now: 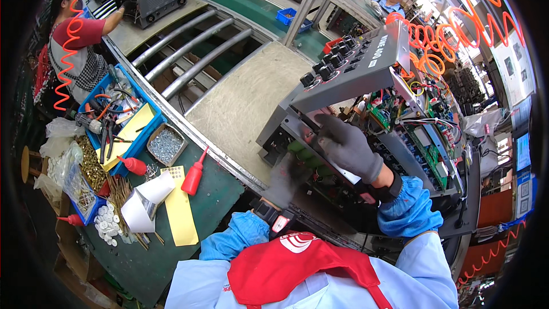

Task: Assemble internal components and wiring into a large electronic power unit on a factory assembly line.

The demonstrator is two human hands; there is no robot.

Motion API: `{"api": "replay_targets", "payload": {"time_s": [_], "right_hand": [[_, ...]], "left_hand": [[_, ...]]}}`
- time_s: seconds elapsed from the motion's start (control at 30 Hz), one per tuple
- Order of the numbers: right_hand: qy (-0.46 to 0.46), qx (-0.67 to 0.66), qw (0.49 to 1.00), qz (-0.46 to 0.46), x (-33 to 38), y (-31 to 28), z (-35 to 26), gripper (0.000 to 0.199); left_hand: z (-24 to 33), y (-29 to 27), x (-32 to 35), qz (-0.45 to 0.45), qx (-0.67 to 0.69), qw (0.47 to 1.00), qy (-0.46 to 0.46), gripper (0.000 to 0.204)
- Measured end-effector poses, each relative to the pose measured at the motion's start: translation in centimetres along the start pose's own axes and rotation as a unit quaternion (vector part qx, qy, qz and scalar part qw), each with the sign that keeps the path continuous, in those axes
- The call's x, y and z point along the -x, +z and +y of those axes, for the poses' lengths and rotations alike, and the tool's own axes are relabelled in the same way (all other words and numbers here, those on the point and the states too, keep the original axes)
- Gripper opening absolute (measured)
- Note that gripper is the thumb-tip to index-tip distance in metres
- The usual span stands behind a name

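Note:
An open grey metal machine housing [354, 66], with black knobs on its tilted top panel, stands before me at the right. Green circuit boards [432, 157] and wires are exposed along its side. My right hand [351, 147], in a grey glove, reaches over the frame of its near end, fingers bent together at the edge of the opening. What they hold, if anything, is hidden. Low at the same end is my left hand [286, 182], also gloved and smeared by motion; its fingers cannot be made out. Dark green rounded parts [306, 154] show between the hands.
Left on the green bench lie a blue tool bin [130, 151], a box of small screws [166, 144], red squeeze bottles [195, 174] and yellow card [180, 217]. Metal rollers [189, 51] run beyond. Orange coiled hoses [434, 40] hang at right. A co-worker [80, 40] stands far left.

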State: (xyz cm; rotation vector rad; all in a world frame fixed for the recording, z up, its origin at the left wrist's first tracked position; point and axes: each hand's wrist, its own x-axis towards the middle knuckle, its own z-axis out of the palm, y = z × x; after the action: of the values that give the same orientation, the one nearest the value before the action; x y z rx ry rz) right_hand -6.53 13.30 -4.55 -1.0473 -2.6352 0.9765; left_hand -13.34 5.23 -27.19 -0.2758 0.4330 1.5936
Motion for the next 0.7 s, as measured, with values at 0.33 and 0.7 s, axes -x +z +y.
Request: {"api": "replay_targets", "payload": {"time_s": [0.33,0.7], "right_hand": [[0.010,-0.046,0.999,-0.021,-0.1,0.2,1.6,0.046],[-0.021,-0.084,0.996,0.035,-0.6,0.3,2.1,0.048]], "left_hand": [[0.1,0.2,0.3,0.001,-0.019,1.000,0.010,0.032],[0.4,0.7,0.7,-0.030,-0.036,0.999,0.017,0.031]]}}
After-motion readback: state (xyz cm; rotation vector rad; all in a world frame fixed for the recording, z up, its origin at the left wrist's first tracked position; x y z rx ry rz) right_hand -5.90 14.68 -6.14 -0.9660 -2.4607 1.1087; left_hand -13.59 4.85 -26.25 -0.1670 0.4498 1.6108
